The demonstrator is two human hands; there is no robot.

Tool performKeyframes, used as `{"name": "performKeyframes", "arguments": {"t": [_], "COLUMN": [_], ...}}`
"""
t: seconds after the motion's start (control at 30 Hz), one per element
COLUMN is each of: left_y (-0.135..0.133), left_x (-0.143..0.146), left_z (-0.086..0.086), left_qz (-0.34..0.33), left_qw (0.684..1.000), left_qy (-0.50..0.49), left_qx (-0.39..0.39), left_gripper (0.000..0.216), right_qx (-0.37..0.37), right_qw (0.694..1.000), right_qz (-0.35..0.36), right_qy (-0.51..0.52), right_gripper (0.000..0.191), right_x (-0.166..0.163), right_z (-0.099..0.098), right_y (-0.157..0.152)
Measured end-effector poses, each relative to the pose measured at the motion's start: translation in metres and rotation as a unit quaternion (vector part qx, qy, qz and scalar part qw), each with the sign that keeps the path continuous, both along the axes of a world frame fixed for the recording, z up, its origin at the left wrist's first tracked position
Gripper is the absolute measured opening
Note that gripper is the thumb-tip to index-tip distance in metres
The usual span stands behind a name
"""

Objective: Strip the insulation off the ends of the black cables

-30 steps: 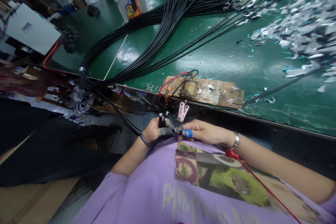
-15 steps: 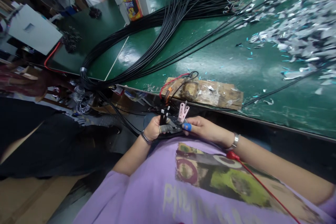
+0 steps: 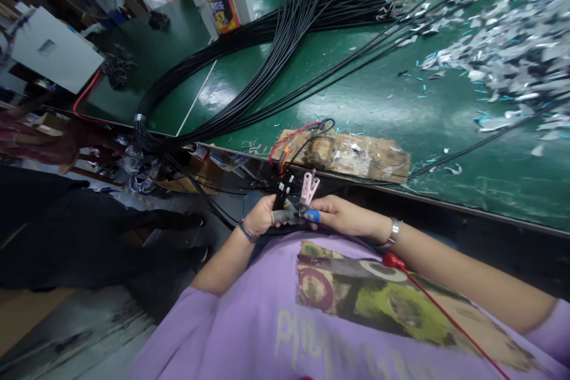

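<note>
Close against the purple shirt, my left hand [image 3: 266,215] is closed around a few short black cable ends [image 3: 281,196] that point up and have pale tips. Grey covering wraps its thumb or finger. My right hand [image 3: 332,212], with blue tape on a digit, pinches at the same spot, its fingertips meeting the left ones. What lies between the right fingers is dark and too small to make out. A pink clothes peg [image 3: 309,187] stands just above the fingertips, by the bench edge; I cannot tell what it is clipped to.
A worn wooden block [image 3: 383,160] lies along the front edge of the green bench [image 3: 356,95]. A long bundle of black cables [image 3: 249,95] curves across it and hangs over the edge. Foil scraps [image 3: 525,53] heap at the right. A dark-clothed person [image 3: 80,231] stands at left.
The black cable ends in my left hand have tilted a little to the right. Both hands stay together at nearly the same place. The dark-clothed person at the left has shifted.
</note>
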State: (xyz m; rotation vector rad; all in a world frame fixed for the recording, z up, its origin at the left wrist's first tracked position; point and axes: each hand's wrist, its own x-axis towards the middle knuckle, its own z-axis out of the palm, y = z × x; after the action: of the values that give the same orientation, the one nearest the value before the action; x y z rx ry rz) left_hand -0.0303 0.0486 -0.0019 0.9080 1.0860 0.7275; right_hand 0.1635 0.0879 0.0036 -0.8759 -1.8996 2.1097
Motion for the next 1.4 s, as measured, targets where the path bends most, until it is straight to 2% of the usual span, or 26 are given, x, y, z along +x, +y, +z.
{"name": "performKeyframes", "arguments": {"t": [0.1, 0.17, 0.3, 0.47, 0.63, 0.73, 0.83, 0.93, 1.07, 1.23, 1.4], "left_y": [-0.006, -0.014, -0.029, -0.035, -0.032, -0.031, -0.03, -0.03, -0.03, -0.031, -0.031], "left_x": [0.003, 0.007, 0.015, 0.019, 0.018, 0.018, 0.018, 0.018, 0.017, 0.016, 0.016], "left_z": [0.002, 0.006, 0.014, 0.012, 0.003, 0.003, 0.004, 0.004, 0.001, -0.002, -0.002], "left_qz": [0.044, 0.058, 0.089, 0.17, 0.187, 0.177, 0.164, 0.167, 0.188, 0.188, 0.183], "left_qw": [0.999, 0.997, 0.992, 0.979, 0.96, 0.942, 0.929, 0.923, 0.926, 0.924, 0.928], "left_qy": [0.009, 0.019, 0.047, 0.109, 0.194, 0.24, 0.271, 0.282, 0.267, 0.273, 0.269], "left_qx": [-0.02, -0.043, -0.073, -0.02, 0.082, 0.153, 0.192, 0.2, 0.191, 0.191, 0.182], "left_gripper": [0.05, 0.048, 0.045, 0.04, 0.027, 0.018, 0.013, 0.01, 0.012, 0.012, 0.013], "right_qx": [-0.046, -0.101, -0.199, -0.25, -0.215, -0.168, -0.125, -0.099, -0.101, -0.104, -0.11], "right_qw": [0.988, 0.974, 0.956, 0.942, 0.948, 0.954, 0.958, 0.964, 0.975, 0.962, 0.959], "right_qz": [-0.145, -0.2, -0.216, -0.221, -0.232, -0.248, -0.257, -0.247, -0.193, -0.253, -0.261], "right_qy": [-0.025, -0.018, 0.005, 0.023, 0.023, 0.008, 0.01, 0.022, 0.035, 0.023, 0.017], "right_gripper": [0.054, 0.052, 0.051, 0.052, 0.055, 0.053, 0.05, 0.047, 0.046, 0.04, 0.04], "right_x": [-0.004, -0.006, -0.01, -0.015, -0.02, -0.023, -0.024, -0.023, -0.019, -0.02, -0.022], "right_z": [-0.006, -0.009, -0.008, -0.001, 0.004, 0.005, 0.005, 0.004, 0.005, 0.009, 0.011], "right_y": [-0.005, -0.008, -0.012, -0.014, -0.015, -0.015, -0.016, -0.017, -0.018, -0.019, -0.018]}}
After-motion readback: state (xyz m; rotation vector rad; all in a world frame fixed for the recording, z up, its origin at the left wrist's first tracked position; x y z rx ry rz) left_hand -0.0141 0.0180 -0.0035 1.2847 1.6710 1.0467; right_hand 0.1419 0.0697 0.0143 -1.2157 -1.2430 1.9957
